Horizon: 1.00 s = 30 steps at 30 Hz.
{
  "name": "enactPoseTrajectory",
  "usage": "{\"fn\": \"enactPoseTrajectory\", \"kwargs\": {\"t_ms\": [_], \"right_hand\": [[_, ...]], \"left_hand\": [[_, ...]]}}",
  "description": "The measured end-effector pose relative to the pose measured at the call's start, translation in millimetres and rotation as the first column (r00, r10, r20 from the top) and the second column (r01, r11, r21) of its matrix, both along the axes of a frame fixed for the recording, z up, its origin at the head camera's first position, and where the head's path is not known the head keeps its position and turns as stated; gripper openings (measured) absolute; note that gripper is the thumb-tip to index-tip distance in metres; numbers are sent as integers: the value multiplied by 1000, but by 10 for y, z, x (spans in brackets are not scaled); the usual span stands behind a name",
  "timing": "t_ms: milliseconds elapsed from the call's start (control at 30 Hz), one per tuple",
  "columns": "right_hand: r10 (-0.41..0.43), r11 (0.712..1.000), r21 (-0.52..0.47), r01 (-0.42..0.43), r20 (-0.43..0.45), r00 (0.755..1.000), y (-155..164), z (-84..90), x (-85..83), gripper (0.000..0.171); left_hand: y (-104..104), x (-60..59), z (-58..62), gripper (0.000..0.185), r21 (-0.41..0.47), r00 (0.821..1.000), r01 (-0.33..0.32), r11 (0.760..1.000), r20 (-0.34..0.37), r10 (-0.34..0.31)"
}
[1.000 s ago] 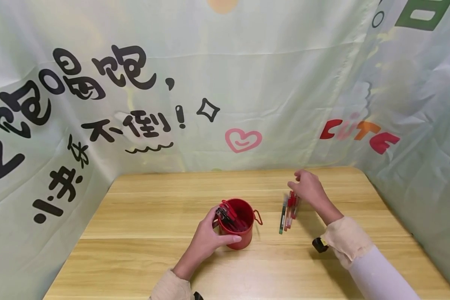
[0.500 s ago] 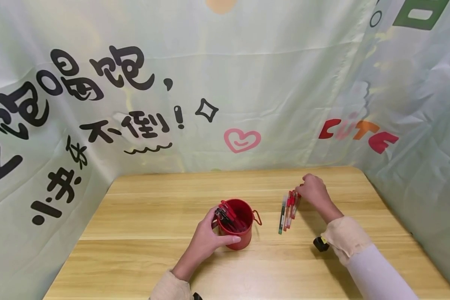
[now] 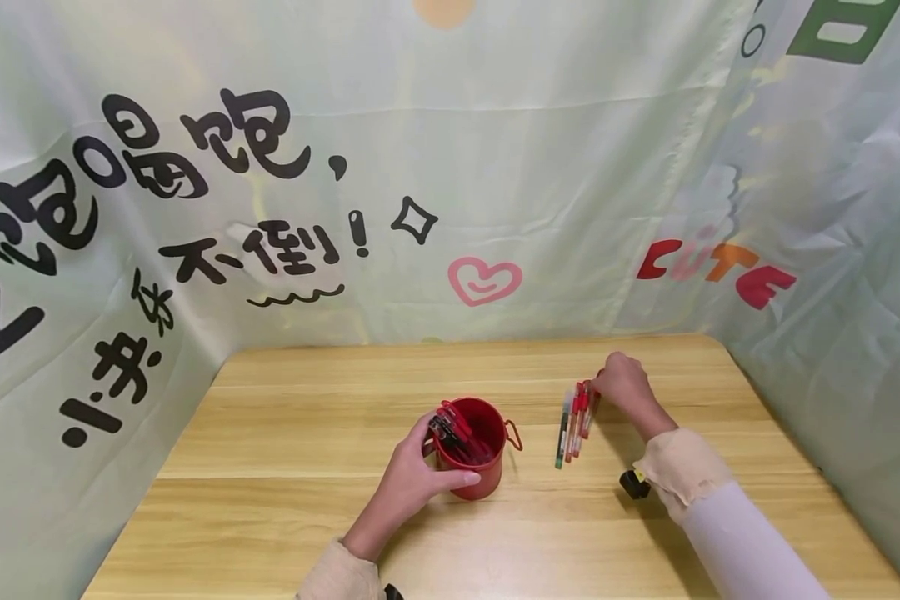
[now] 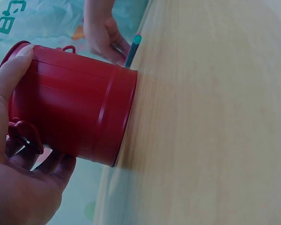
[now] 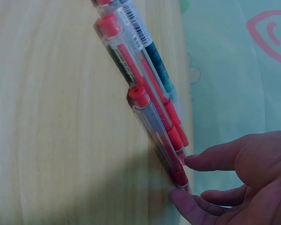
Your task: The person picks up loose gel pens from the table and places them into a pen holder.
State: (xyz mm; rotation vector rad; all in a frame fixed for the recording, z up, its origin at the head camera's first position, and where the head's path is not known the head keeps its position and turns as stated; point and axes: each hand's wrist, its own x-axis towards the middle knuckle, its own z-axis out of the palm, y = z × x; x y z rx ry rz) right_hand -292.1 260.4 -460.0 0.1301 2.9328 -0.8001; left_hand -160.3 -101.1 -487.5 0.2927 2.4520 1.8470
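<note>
A small bundle of gel pens point(image 3: 574, 421) lay on the wooden table point(image 3: 285, 467), at about 3 o'clock from the red bucket. Their barrels were clear plastic, most with red caps and end plugs, one with a teal-green body point(image 5: 155, 65) printed with a barcode. They lay nearly parallel, fanned slightly, their far ends at the right hand point(image 3: 624, 385).

That hand's thumb and fingertips point(image 5: 196, 161) were curled narrowly onto the cap end of the nearest red pen point(image 5: 154, 131), pinching it against the tabletop.

At 9 o'clock from the pens stood a red metal bucket point(image 3: 471, 446), cylindrical, with ribbed walls, a rolled rim and small looped handle lugs point(image 3: 515, 434). More pens point(image 3: 453, 433) with red and black caps leaned inside it. The left hand point(image 3: 412, 482) wrapped around its wall, thumb across the front, fingers behind.

The table was pale wood with long straight grain. Both wrists wore cream fleecy cuffs point(image 3: 678, 479). A small black object point(image 3: 633, 484) lay beside the right cuff. Behind hung a wrinkled pale green cloth backdrop point(image 3: 570, 167) with black characters and a pink heart point(image 3: 484, 280).
</note>
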Motion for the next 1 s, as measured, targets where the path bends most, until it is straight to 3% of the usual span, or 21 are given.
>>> {"fn": "enactPoseTrajectory", "kwargs": {"t_ms": [433,1000], "right_hand": [[-3,998,58,2,15,1000,-11,-21,-30,38],[-4,999,46,2,47,999,56,19,0,37]], "left_hand": [[-7,-1,8,90,-5,1000,10,1000,-4,-10],[-8,1,17,91,-1,1000,6,1000,-4,-6]]}}
